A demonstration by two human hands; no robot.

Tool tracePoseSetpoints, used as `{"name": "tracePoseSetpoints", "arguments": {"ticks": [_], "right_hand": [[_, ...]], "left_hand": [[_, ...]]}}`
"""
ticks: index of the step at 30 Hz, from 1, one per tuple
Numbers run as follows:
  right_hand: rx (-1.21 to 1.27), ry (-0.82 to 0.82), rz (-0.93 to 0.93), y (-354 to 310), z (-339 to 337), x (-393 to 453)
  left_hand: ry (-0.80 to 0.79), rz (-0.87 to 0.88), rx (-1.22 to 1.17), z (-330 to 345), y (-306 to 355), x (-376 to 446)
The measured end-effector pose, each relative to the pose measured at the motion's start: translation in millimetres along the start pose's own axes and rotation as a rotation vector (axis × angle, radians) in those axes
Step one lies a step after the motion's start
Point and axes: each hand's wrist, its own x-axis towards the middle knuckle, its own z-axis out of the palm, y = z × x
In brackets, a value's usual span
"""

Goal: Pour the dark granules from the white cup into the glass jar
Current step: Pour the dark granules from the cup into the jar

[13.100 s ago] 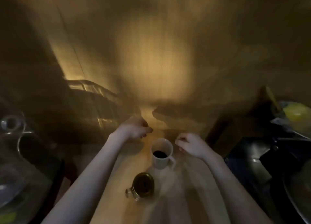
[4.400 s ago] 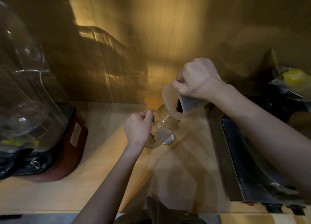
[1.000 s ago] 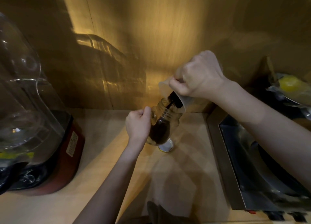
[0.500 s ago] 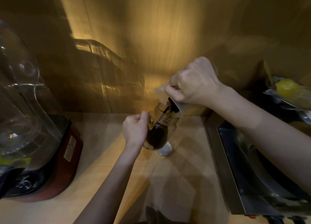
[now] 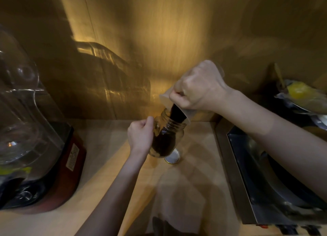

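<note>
The right hand [image 5: 200, 87] grips the white cup [image 5: 184, 111], tipped steeply so its rim sits at the mouth of the glass jar [image 5: 166, 138]. Dark granules [image 5: 177, 114] stream from cup to jar, piling dark inside the lower half. The left hand [image 5: 140, 136] is closed around the jar's side, apparently on a handle, holding it tilted above the wooden counter [image 5: 185, 182]. 1 round lid [image 5: 172, 157] lies just beside the jar's base. A blender [image 5: 31, 138] stands at far left.
</note>
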Motion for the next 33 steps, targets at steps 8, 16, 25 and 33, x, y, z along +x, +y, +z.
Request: {"name": "tracePoseSetpoints", "arguments": {"ticks": [8,16,25,33], "right_hand": [[0.004,0.028,-0.032,-0.1,2.2,0.5],[0.002,0.031,-0.029,3.3,2.6,-0.4],[0.006,0.048,-0.042,1.5,5.1,-3.2],[0.041,0.043,-0.071,-0.5,4.9,-4.8]], "left_hand": [[0.003,-0.012,-0.016,-0.2,-0.6,0.7],[-0.004,-0.029,-0.043,1.2,-2.0,2.1],[-0.017,-0.055,-0.032,-0.1,-2.4,-0.1],[-0.005,-0.047,-0.016,-0.7,-0.4,0.5]]}}
